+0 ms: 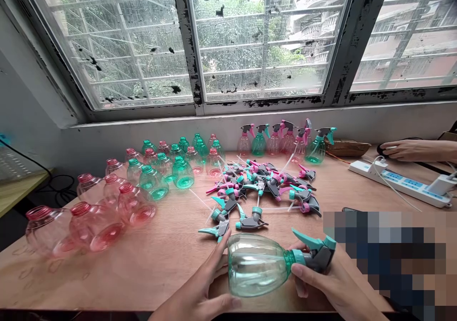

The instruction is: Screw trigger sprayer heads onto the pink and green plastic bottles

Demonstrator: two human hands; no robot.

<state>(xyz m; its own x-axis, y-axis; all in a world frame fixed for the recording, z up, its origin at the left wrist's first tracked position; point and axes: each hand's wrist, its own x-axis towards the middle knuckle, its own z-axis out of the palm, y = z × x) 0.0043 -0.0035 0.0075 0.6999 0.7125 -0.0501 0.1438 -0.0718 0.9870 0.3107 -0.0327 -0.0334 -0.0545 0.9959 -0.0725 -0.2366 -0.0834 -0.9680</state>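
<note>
Head view, looking down over a wooden table [160, 264] beneath a grimy window [260, 40]. In the middle of the table lies a pile of spray heads [264, 188], grey triggers with pink or teal collars and thin white tubes.

Nearer the wearer than that pile, both hands hold a clear green bottle [257, 264] on its side, close to the table's front edge. The left hand [203, 287] is cupped around the bottle's round base, fingers and thumb closed on it. The right hand [328, 283] is wrapped around the neck end, gripping the teal spray head [316, 252] that sits on the bottle.

Left of the pile stand headless pink bottles [93, 216] and green bottles [167, 169]. Beyond the pile, by the wall, is a row of finished sprayers [285, 140]. Right of the pile lies a power strip [400, 180], with another person's hand [410, 150] just past it.

Likely risks: the bottle is smooth and light, so a loosened grip could let it slip and roll off the nearby edge. A swinging forearm could also topple the empty bottles or snag the thin tubes.
</note>
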